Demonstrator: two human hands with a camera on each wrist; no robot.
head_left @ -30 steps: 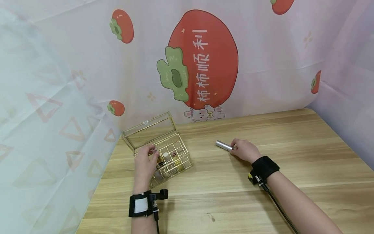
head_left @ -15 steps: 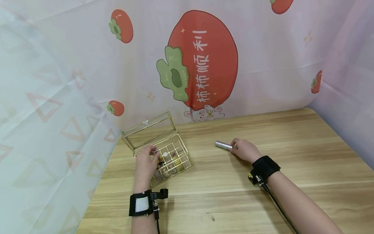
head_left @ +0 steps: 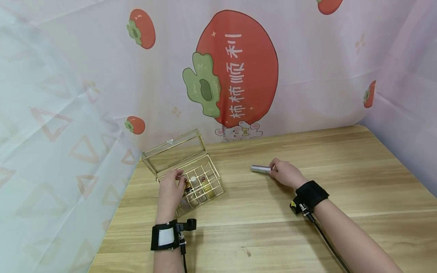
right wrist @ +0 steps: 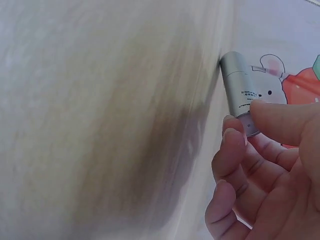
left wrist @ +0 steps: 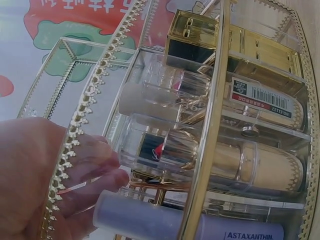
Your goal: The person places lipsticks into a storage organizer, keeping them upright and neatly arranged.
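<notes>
At the left stands a gold-framed glass organizer box (head_left: 222, 185) divided into compartments, its glass lid (head_left: 172, 146) raised. Several lipsticks fill it; a clear-capped lipstick (left wrist: 227, 162) sits upright beside a pale lilac tube (left wrist: 150, 217). My left hand (head_left: 169, 193) reaches over the near-left compartments. In the left wrist view, its fingertips (left wrist: 112, 157) lie by the clear cap, partly behind glass; contact is hard to tell. Further right, my right hand (head_left: 288, 174) pinches the lower end of a silver lipstick (head_left: 260, 169) between thumb and fingers, just above the table.
The wooden table (head_left: 239, 227) runs back to a curtain (head_left: 307, 76) printed with persimmons. Side curtains border it left and right. Black wrist straps (head_left: 311, 195) with cables are on both forearms.
The clear piece seen earlier between my left fingertips no longer shows there; that hand barely moved. In my right hand, the silver lipstick has turned slightly, now lying nearly level.
</notes>
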